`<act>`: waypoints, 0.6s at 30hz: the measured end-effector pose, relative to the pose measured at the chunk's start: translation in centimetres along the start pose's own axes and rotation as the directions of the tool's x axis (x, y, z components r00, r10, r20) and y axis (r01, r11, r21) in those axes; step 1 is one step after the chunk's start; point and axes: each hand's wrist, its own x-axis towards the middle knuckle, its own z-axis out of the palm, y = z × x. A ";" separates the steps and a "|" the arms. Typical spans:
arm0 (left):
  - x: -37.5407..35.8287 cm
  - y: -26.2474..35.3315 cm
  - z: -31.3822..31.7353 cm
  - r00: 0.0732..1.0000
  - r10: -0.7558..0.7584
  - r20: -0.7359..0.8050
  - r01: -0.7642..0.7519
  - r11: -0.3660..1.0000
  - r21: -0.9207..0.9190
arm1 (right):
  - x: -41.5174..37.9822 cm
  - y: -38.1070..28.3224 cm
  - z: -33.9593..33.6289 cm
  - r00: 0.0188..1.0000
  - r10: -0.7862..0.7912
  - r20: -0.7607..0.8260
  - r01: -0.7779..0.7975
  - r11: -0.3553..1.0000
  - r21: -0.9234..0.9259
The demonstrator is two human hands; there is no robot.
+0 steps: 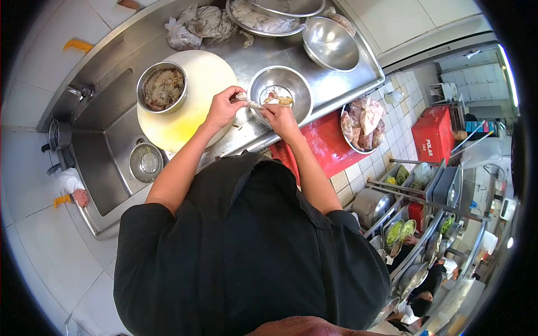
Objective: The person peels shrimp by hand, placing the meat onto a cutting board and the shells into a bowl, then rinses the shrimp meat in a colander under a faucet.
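Between my two hands stretches a pale grey, elongated raw shrimp (pixel 253 105). My left hand (pixel 223 106) pinches one end of it, above the right edge of a round, yellow-stained cutting board (pixel 210 75). The other end is in the closed fingers of my right hand (pixel 282 120), at the near rim of a steel bowl (pixel 302 92). Reddish and orange-brown scraps lie in that bowl. On the board stands a smaller steel bowl (pixel 142 89) filled with a translucent, brownish heap that looks like shrimp.
Plastic bags (pixel 204 23), a colander (pixel 232 14) of pale food and a steel bowl (pixel 330 45) line the counter's back. A sink (pixel 101 173) with a small pot (pixel 147 162) lies left. A meat-filled bowl (pixel 363 126) rests by a red surface (pixel 322 148). Another person works far right.
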 end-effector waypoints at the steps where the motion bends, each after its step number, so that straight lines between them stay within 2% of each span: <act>1: -0.1 -0.1 -0.2 1.000 -0.020 0.009 0.020 1.000 0.004 | -0.1 0.0 0.0 0.999 0.022 0.027 -0.021 0.999 -0.027; 3: -0.1 -0.2 -0.2 0.998 -0.055 0.027 0.055 0.998 0.010 | -0.1 0.1 -0.2 0.995 0.069 0.076 -0.063 0.994 -0.084; 8: -0.6 -2.3 -0.2 0.992 -0.123 0.004 0.123 0.992 0.005 | -1.0 0.8 -0.6 0.986 -0.047 0.157 0.078 0.976 -0.203; 13: -1.4 -1.3 0.3 0.988 -0.149 -0.037 0.148 0.988 -0.031 | -1.2 1.1 -1.3 0.974 -0.137 0.182 0.196 0.909 -0.367; 18: -1.7 0.8 -0.1 0.977 -0.197 -0.086 0.201 0.979 0.036 | -0.9 0.6 -1.3 0.978 -0.136 0.161 0.185 0.918 -0.350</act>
